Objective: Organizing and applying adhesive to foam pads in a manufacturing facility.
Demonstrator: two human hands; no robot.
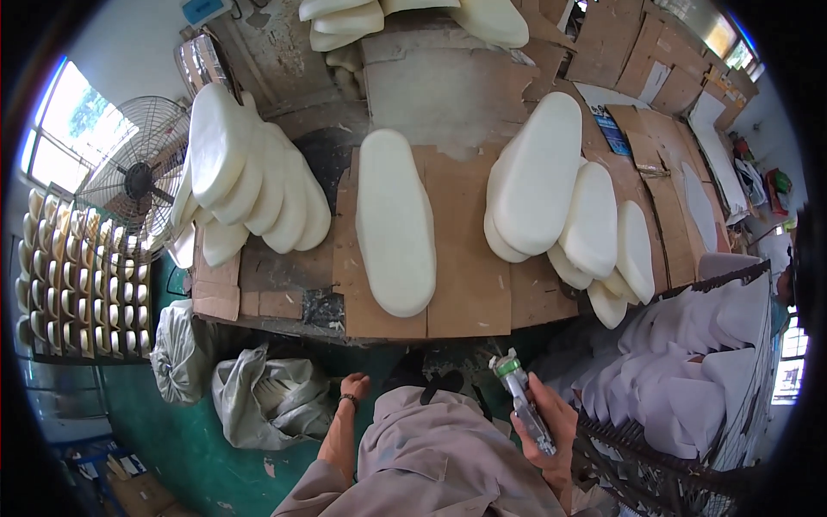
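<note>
— In the right fingers (543, 395)?
— Clamped around a metal spray gun (522, 398): probably stiff, fairly weighty, best gripped by the body.
— And the left fingers (357, 382)?
— Impossible to tell, apart or together (too small to judge).
— Ahead, between both?
— Lying on tabletop cardboard (469, 258), a white sole-shaped piece (396, 224): likely light, soft, dentable; best lifted by the side edges.

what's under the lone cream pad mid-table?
Brown cardboard shows along both sides of the pad and past its near end. The surface directly beneath is covered by the pad, so can't be seen.
</note>
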